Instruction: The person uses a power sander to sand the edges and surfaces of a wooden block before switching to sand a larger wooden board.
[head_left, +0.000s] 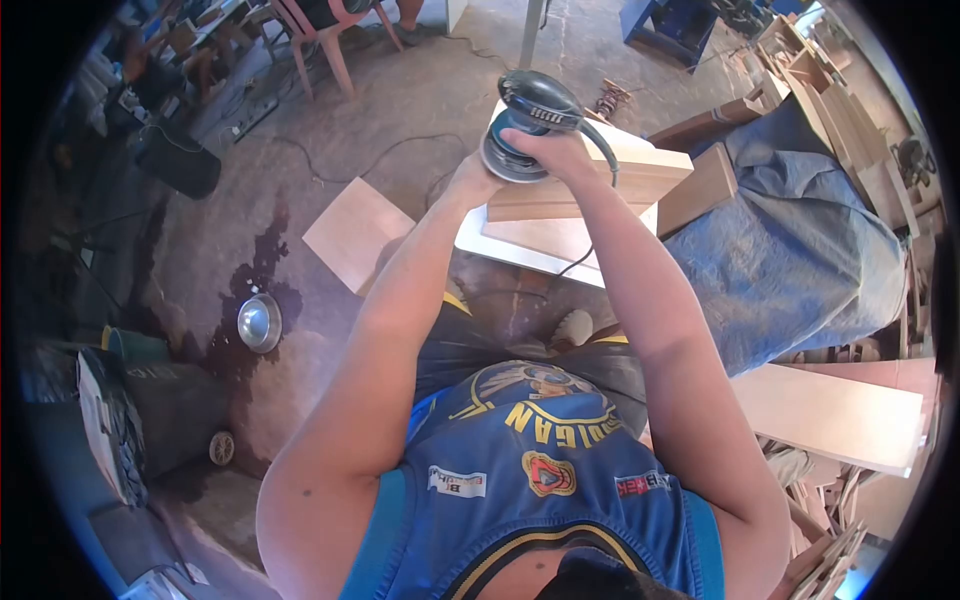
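Sander (pixel 527 125) sits on top of the wood block (pixel 600 180), at its left end. Right hand (pixel 555 150) clamped over the sander's body, fingers wrapped. Left hand (pixel 470 180) against the block's left end, just beside the sander; finger state unclear. Cord (pixel 600 200) trails across the block.

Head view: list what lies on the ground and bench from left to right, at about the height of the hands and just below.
Metal bowl on the wet floor → loose wooden board → sander gripped by both hands on the wooden piece → blue tarp → wooden boxes at far right.
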